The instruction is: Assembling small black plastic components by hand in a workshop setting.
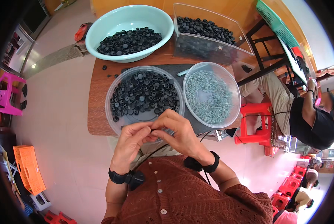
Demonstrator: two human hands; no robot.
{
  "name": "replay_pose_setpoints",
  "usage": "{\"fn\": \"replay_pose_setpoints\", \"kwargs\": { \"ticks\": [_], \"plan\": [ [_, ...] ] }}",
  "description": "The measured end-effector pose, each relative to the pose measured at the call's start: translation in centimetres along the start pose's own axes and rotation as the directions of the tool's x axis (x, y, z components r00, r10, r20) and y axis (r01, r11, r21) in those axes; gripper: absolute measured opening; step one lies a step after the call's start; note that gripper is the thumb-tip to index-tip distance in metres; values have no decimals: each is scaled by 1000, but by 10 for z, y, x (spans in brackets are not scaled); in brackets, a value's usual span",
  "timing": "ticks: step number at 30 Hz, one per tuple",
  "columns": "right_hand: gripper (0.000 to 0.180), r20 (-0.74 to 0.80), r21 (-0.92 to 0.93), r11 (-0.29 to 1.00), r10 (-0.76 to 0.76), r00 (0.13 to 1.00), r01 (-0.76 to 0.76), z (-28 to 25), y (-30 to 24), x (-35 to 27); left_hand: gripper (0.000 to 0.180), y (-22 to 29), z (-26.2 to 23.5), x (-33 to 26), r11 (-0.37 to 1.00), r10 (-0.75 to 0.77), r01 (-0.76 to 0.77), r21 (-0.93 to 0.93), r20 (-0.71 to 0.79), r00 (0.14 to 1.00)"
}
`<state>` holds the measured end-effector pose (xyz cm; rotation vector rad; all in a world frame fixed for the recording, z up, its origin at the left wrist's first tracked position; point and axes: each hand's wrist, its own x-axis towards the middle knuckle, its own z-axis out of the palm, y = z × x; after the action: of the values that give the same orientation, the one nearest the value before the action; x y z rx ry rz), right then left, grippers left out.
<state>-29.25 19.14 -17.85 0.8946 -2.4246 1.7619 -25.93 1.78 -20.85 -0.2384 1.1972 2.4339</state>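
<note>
Left hand (pixel 131 139) and right hand (pixel 179 131) met fingertip to fingertip just below the table edge, both pinching one small black plastic cap (pixel 152 130) between them; most of the cap was hidden by the fingers, and whether a screw sat in it could not be told. Directly beyond the knuckles stood a round clear plastic tub of black plastic caps (pixel 119 112), its near rim almost touching the hands. Beside it, off the right hand, a second round clear tub of small silver screws (pixel 232 112) overhung the edge of the brown wooden table (pixel 96 93). Farther out sat a pale green plastic basin of black caps (pixel 99 26) and a clear rectangular bin of black caps (pixel 245 41). A seated co-worker (pixel 309 119) was well off to the right. Risks, as judged: the cap was held over the lap, not the table, so a slipped pinch would likely drop it to the pink floor (pixel 66 149). A careless reach by the right hand could nudge the overhanging screw tub and tip it.
</note>
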Motion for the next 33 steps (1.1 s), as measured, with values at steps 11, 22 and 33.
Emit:
{"fn": "replay_pose_setpoints", "kwargs": {
  "ticks": [11,22,33],
  "plan": [
    [14,-340,-473,823,158,927,-314,-91,46,-7,18,4,-4,14,989,-68,77,-124,74,995],
    [16,-230,-668,643,301,925,-376,-120,91,-8,14,5,-17,10,975,-33,58,-213,118,992],
    [16,-299,280,831,552,779,-481,-118,79,-15,17,7,-25,8,984,-23,34,-173,66,998]
  ]
}}
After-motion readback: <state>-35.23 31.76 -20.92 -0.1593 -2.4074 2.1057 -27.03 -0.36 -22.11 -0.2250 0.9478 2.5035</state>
